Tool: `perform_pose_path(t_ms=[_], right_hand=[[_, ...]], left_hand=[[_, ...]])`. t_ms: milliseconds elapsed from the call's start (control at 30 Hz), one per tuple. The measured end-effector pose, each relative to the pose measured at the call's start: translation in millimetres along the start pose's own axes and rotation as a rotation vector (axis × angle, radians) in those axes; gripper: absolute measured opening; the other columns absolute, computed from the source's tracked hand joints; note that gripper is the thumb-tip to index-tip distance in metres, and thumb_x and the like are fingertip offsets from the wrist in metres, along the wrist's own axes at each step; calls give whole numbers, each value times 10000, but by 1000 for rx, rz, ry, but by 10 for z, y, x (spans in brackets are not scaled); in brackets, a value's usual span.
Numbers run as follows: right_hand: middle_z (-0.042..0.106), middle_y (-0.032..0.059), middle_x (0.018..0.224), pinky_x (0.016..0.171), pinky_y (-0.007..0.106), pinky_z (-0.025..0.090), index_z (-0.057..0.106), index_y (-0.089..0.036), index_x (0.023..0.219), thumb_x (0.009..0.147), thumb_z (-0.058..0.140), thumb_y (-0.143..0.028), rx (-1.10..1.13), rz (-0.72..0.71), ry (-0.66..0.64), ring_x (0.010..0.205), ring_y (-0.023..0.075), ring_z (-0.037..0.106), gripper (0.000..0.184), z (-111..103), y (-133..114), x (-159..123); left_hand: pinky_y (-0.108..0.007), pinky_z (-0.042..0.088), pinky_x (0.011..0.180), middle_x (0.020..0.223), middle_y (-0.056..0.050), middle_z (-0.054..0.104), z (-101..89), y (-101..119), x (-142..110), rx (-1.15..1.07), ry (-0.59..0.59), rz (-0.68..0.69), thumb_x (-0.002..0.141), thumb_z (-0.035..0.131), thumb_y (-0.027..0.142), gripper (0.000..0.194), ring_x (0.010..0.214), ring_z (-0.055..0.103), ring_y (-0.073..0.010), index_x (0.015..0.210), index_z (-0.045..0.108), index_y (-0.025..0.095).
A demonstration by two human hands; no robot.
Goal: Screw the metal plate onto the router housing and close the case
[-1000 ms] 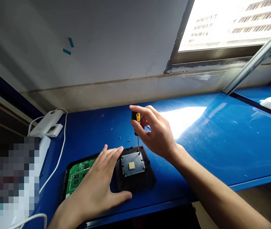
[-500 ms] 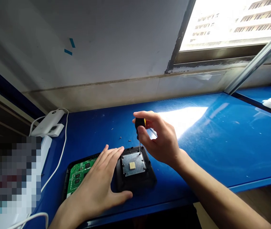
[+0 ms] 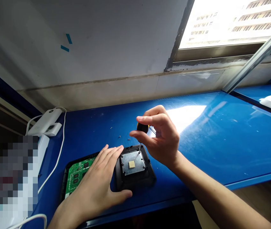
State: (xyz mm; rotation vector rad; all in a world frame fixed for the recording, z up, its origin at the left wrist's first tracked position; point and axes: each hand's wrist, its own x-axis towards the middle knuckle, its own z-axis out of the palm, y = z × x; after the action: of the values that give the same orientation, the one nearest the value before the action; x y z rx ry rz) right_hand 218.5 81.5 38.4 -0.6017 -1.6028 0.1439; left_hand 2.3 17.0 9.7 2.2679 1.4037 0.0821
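My right hand (image 3: 162, 135) pinches the black and yellow handle of a screwdriver (image 3: 142, 128) between thumb and fingers. Its thin shaft points down to the upper right corner of a metal plate (image 3: 137, 170), which sits in a black plastic cover (image 3: 125, 183). A pale square pad (image 3: 131, 164) lies at the plate's middle. My left hand (image 3: 99, 181) rests with fingers stretched over the cover's left edge, thumb apart near the front. Partly hidden beneath that hand is a green circuit board (image 3: 75, 176) in a black housing.
Small screws (image 3: 129, 139) lie on the blue table (image 3: 211, 152) behind the cover. At left stands a white power bank-like device (image 3: 45, 122) with a white cable (image 3: 60, 152). A metal post (image 3: 245, 60) rises at the back right, near the window.
My right hand's fingers have shifted round the screwdriver handle, and the handle leans a little more to the right. My left hand stays on the cover. The camera view has shifted slightly.
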Motion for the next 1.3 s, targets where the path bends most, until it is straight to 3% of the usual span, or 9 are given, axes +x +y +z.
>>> perform_pose_path(t_ms=[133, 300, 400, 500, 633, 800, 1033, 1167, 1300], right_hand=[[606, -11, 835, 607, 299, 563, 689, -248, 1027, 919, 768, -158, -41, 4, 20, 697, 127, 606, 162, 33, -92, 17], [763, 48, 1010, 684, 291, 633, 647, -222, 1153, 1035, 542, -134, 40, 61, -85, 769, 127, 735, 180, 23, -125, -37], [775, 63, 1037, 685, 310, 639, 626, -223, 1175, 1067, 461, -169, 99, 69, -59, 788, 144, 761, 204, 17, -75, -95], [747, 91, 1085, 697, 351, 642, 614, -218, 1170, 1062, 556, -278, 150, 47, -29, 829, 175, 754, 136, 27, -26, -110], [640, 48, 1003, 680, 358, 635, 670, -227, 1074, 897, 811, -405, 71, -11, 36, 813, 174, 693, 288, 43, -31, -58], [629, -4, 870, 594, 285, 592, 697, -239, 1021, 905, 815, -244, 10, -8, 77, 689, 118, 626, 165, 40, -95, -25], [772, 79, 1071, 748, 321, 657, 654, -195, 1151, 1059, 520, -136, 123, 74, 7, 866, 151, 786, 173, 59, -73, -89], [725, 88, 1096, 770, 367, 645, 645, -202, 1091, 956, 728, -170, 189, 37, -2, 964, 202, 755, 161, 65, -65, -63], [595, 27, 982, 714, 339, 592, 677, -212, 984, 849, 860, -175, 80, 30, 53, 861, 154, 646, 231, 58, -79, -11]], left_hand=[[-719, 222, 1263, 1740, -121, 294, 17, -20, -12, 6, 2, -10, 793, 775, 626, 1089, 1612, 64, -453, 1662, 265, 215], [-717, 260, 1251, 1726, -103, 338, 16, -17, -46, 13, 36, 7, 811, 778, 575, 1039, 1613, 112, -438, 1654, 268, 245], [-715, 284, 1241, 1720, -107, 351, 18, -11, -51, 22, 38, -7, 810, 780, 568, 1025, 1609, 133, -439, 1648, 285, 247], [-718, 292, 1235, 1725, -106, 340, 26, -9, -34, 32, 37, -8, 810, 777, 578, 1024, 1607, 137, -441, 1647, 286, 251], [-727, 286, 1232, 1729, -117, 323, 32, -5, -1, 55, 40, 8, 810, 774, 575, 1018, 1605, 153, -441, 1640, 298, 229], [-726, 290, 1232, 1723, -111, 340, 27, -9, -6, 53, 45, 14, 813, 778, 569, 1018, 1606, 138, -443, 1643, 293, 232], [-714, 296, 1238, 1717, -97, 359, 39, -15, -32, 40, 55, 18, 813, 787, 567, 1014, 1609, 153, -434, 1640, 293, 252], [-720, 297, 1234, 1716, -85, 363, 36, -13, -24, 41, 67, 10, 793, 809, 553, 1010, 1606, 152, -442, 1629, 320, 266], [-726, 309, 1226, 1719, -79, 358, 34, -13, -21, 45, 64, 11, 807, 798, 549, 993, 1606, 145, -439, 1631, 320, 266]])
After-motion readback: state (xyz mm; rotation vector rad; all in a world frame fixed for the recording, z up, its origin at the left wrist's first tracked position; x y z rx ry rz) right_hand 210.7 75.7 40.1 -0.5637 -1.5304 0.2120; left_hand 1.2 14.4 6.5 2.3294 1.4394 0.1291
